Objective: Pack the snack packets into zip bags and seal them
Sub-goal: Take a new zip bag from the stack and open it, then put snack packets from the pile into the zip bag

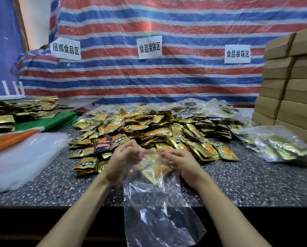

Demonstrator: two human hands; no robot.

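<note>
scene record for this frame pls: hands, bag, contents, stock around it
left hand: pinches top edge of the zip bag
right hand: pinches the same edge, other end
zip bag: clear, hangs past the counter edge; sealed or not, cannot tell
in bag: gold snack packets, near the top
loose pile: gold packets on the counter beyond the hands
left side: stack of empty clear bags
right side: filled bags, cardboard boxes

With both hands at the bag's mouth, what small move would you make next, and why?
Probably press the mouth of the zip bag shut along its strip: the left hand and right hand pinch it at either end, and gold snack packets lie inside.
</note>
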